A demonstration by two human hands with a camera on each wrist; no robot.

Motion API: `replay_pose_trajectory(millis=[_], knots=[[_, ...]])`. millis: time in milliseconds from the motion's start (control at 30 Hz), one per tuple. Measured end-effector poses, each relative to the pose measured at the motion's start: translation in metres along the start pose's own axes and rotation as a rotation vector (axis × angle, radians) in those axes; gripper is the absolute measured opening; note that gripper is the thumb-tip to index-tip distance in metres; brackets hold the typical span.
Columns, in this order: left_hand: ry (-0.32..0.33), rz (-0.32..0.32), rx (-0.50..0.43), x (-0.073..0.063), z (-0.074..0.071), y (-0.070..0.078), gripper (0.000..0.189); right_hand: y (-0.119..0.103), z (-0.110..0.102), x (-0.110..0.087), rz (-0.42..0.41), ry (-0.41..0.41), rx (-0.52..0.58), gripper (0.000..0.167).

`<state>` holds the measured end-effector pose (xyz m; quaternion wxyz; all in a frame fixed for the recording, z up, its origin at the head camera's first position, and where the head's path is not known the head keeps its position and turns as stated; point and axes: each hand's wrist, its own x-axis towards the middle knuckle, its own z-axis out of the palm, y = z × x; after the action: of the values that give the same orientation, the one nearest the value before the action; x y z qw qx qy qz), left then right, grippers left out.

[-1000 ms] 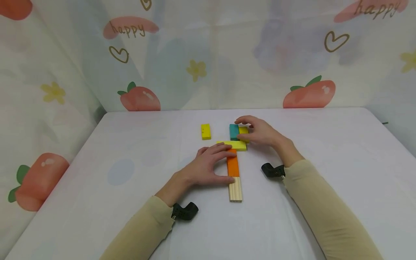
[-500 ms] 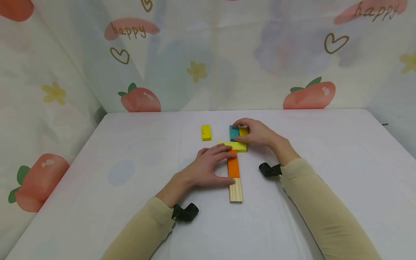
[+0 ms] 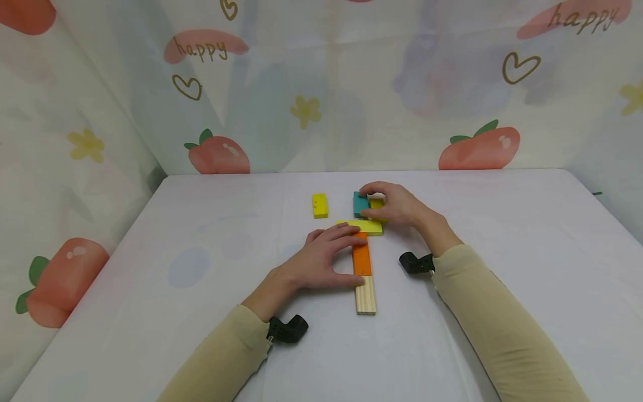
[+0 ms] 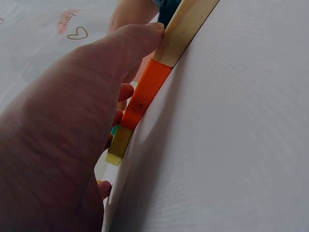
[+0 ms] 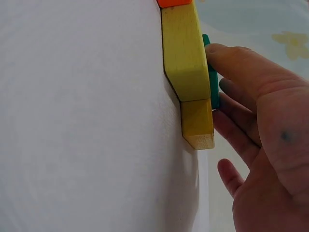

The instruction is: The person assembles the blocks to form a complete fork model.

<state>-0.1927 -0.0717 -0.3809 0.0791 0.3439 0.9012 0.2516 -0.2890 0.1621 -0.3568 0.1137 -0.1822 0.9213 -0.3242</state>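
My right hand [image 3: 397,204] pinches a teal wooden block [image 3: 360,204] between thumb and fingers. In the right wrist view the teal block [image 5: 214,87] stands a little higher than the darker yellow block [image 5: 197,118] beside it. A light yellow block [image 3: 372,228] lies crosswise just in front of these. From it an orange block [image 3: 361,262] and a plain wood block [image 3: 366,300] run end to end toward me. My left hand [image 3: 318,261] rests over this row, thumb on the plain block and fingers spread at the orange and light yellow ones, partly covering them.
A separate yellow block [image 3: 320,206] lies left of the row on the white tabletop [image 3: 251,234]. Patterned cloth [image 3: 341,111] hangs behind the table's back edge. Each wrist carries a black camera, such as the left wrist camera [image 3: 288,329].
My right hand has shifted slightly left and closed on the teal block, which has moved a little up and left off its neighbour. My left hand keeps its place.
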Motion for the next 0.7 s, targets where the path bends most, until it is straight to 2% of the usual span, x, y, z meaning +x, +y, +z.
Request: replay_pose_trajectory(millis=[467, 700], knots=[[0.001, 0.009, -0.011, -0.0012, -0.0011, -0.0005, 0.068, -0.0055, 0.0041, 0.0020, -0.021, -0.029, 0.004, 0.049], [0.002, 0.003, -0.007, -0.0008, -0.0010, -0.0004, 0.069, -0.0026, 0.0044, 0.0016, -0.020, -0.015, 0.015, 0.048]])
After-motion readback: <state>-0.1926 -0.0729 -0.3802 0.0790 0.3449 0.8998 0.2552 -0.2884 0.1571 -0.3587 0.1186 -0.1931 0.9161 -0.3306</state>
